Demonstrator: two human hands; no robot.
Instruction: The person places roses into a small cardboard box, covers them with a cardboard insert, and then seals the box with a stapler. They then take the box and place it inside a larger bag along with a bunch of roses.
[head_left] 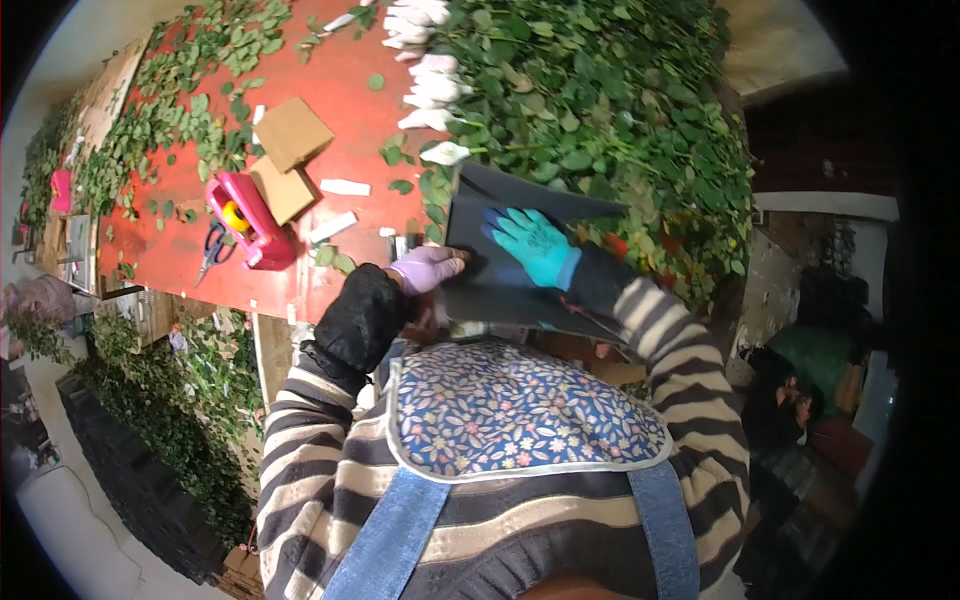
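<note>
A dark sheet [490,298], black and slightly bent, lies at the near edge of the red table in front of my apron. My left hand [428,268], in a lavender glove, pinches the sheet's left edge, its thumb side partly hidden. Flat on the sheet's upper face rests my right hand [533,245] in a teal glove, fingers spread. Beyond the sheet lies a thick pile of leafy green stems [590,100]. White-wrapped flower heads [432,88] line the pile's left side. What lies under the sheet cannot be made out.
To the left on the red table [340,90] are a pink tape dispenser [252,225], scissors [212,250], cardboard pieces [292,134] and white paper strips [333,227]. Loose leaves [200,120] are scattered at the far left. A person [795,400] is at the right, beyond the table.
</note>
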